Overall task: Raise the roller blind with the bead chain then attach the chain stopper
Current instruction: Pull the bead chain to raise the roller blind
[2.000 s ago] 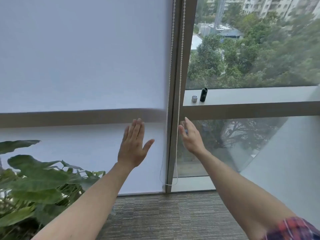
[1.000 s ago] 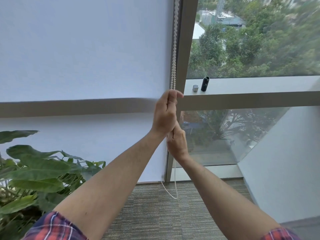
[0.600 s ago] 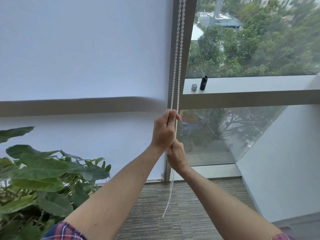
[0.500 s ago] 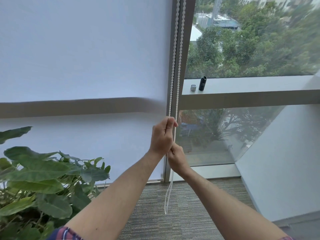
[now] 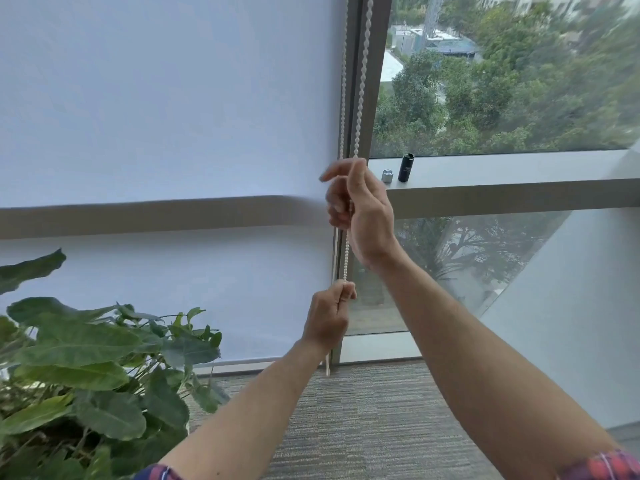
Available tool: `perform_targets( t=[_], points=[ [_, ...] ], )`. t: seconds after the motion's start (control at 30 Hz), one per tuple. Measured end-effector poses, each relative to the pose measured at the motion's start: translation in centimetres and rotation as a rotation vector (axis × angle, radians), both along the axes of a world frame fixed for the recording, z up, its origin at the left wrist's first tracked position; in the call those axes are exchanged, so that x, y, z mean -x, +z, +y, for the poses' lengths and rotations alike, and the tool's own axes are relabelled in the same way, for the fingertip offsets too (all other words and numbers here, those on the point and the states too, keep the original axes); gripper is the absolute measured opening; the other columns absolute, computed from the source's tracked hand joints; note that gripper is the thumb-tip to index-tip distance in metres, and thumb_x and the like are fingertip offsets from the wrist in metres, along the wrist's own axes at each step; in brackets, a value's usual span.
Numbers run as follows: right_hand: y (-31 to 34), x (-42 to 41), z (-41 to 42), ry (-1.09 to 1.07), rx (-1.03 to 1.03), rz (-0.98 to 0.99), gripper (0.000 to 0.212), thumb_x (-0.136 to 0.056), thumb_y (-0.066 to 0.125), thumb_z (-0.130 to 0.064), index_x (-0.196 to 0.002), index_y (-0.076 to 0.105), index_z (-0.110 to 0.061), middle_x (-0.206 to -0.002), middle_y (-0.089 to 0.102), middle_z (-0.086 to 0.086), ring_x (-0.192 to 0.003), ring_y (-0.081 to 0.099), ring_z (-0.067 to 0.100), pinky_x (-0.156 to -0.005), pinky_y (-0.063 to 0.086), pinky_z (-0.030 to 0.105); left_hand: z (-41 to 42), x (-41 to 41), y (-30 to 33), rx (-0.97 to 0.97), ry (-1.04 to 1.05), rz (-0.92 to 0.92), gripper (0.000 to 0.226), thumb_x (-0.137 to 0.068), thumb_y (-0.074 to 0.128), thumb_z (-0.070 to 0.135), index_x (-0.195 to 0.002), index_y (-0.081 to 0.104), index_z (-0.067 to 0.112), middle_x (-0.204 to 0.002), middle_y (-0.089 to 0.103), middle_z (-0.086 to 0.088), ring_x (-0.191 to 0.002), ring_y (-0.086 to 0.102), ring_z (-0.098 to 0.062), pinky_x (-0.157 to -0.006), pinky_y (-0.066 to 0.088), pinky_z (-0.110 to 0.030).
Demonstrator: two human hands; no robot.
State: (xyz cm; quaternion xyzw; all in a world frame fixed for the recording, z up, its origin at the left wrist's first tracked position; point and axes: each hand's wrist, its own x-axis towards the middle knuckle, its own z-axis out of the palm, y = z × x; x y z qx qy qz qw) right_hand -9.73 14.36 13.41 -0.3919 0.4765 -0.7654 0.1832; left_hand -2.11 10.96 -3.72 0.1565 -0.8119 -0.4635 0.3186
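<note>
The white roller blind [image 5: 166, 98] covers the left window pane down to near the floor. Its white bead chain [image 5: 360, 98] hangs as two strands along the grey window post [image 5: 372, 81]. My right hand [image 5: 363, 209] is the upper one, at sill height, curled around the chain with the index finger sticking out. My left hand [image 5: 330, 317] is lower, fist closed on the same chain. A short stretch of chain runs taut between the two hands. The loop's lower end [image 5: 327, 370] dangles below my left wrist, near the floor.
A small silver cap [image 5: 387, 176] and a black cylinder [image 5: 406, 167] stand on the grey window sill [image 5: 502, 174] right of the post. A large leafy plant [image 5: 86, 368] fills the lower left. Grey carpet [image 5: 363, 420] lies below, and a white wall [image 5: 571, 306] is at right.
My hands have swapped places on the chain: the left hand dropped from the upper grip to the lower one, and the right hand rose to sill height. The blind's bottom edge looks unchanged.
</note>
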Motion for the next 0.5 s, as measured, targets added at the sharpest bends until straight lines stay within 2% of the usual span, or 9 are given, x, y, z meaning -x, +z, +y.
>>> perform_targets(
  t=[0.07, 0.13, 0.2, 0.3, 0.37, 0.43, 0.5],
  points=[
    [0.1, -0.7, -0.4, -0.015, 0.009, -0.037, 0.045, -0.104, 0.029, -0.036, -0.069, 0.051, -0.020, -0.052, 0.036, -0.012, -0.042, 0.026, 0.005, -0.041, 0.023, 0.016, 0.0, -0.1, -0.1, -0.007, 0.002, -0.008, 0.024, -0.096, 0.045, 0.009, -0.079, 0.062, 0.005, -0.057, 0.048, 0.020, -0.058, 0.052, 0.011, -0.058, 0.033, -0.002],
    [-0.2, -1.0, -0.3, -0.033, 0.034, -0.064, 0.043, -0.103, 0.029, -0.034, -0.066, 0.041, -0.017, -0.050, 0.033, -0.013, -0.039, 0.025, 0.004, -0.040, 0.022, 0.015, -0.1, -0.2, -0.1, -0.004, -0.001, -0.015, 0.024, -0.096, 0.045, 0.011, -0.080, 0.062, 0.006, -0.055, 0.048, 0.020, -0.057, 0.052, 0.011, -0.057, 0.033, -0.002],
    [-0.5, -1.1, -0.2, -0.046, 0.062, -0.079, 0.043, -0.103, 0.030, -0.032, -0.064, 0.038, -0.016, -0.049, 0.032, -0.011, -0.037, 0.025, 0.004, -0.039, 0.022, 0.014, -0.2, -0.5, 0.1, -0.012, -0.041, -0.033, 0.025, -0.097, 0.044, 0.014, -0.081, 0.062, 0.008, -0.055, 0.051, 0.021, -0.055, 0.051, 0.008, -0.057, 0.033, -0.003],
    [-1.3, -1.5, 0.0, -0.071, 0.081, -0.094, 0.045, -0.103, 0.032, -0.031, -0.060, 0.040, -0.020, -0.048, 0.031, -0.009, -0.036, 0.024, 0.006, -0.040, 0.020, 0.015, -0.5, -1.1, 0.7, -0.013, -0.176, -0.108, 0.026, -0.100, 0.041, 0.025, -0.082, 0.060, 0.025, -0.062, 0.056, 0.019, -0.057, 0.051, 0.000, -0.059, 0.038, -0.013],
    [-2.1, -1.9, 0.0, -0.076, 0.100, -0.118, 0.046, -0.103, 0.034, -0.030, -0.058, 0.042, -0.025, -0.050, 0.032, -0.012, -0.038, 0.023, 0.006, -0.039, 0.019, 0.015, -0.9, -1.6, 1.2, 0.049, -0.284, -0.153, 0.027, -0.100, 0.041, 0.029, -0.077, 0.054, 0.037, -0.069, 0.057, 0.022, -0.064, 0.052, 0.004, -0.061, 0.036, -0.010],
    [-2.9, -2.0, 0.0, -0.083, 0.096, -0.128, 0.045, -0.102, 0.036, -0.029, -0.058, 0.042, -0.026, -0.051, 0.032, -0.012, -0.038, 0.023, 0.005, -0.038, 0.019, 0.015, -1.5, -1.9, 1.9, 0.085, -0.332, -0.199, 0.021, -0.096, 0.045, 0.030, -0.075, 0.046, 0.031, -0.068, 0.049, 0.017, -0.063, 0.046, 0.005, -0.060, 0.034, -0.011],
    [-3.7, -2.0, 0.2, -0.105, 0.072, -0.139, 0.044, -0.102, 0.038, -0.030, -0.059, 0.041, -0.023, -0.051, 0.031, -0.010, -0.038, 0.023, 0.006, -0.038, 0.018, 0.017, -2.5, -1.7, 2.8, 0.045, -0.337, -0.191, 0.013, -0.090, 0.045, 0.019, -0.078, 0.048, 0.024, -0.072, 0.049, 0.011, -0.067, 0.045, 0.001, -0.063, 0.036, -0.015]
  ],
)
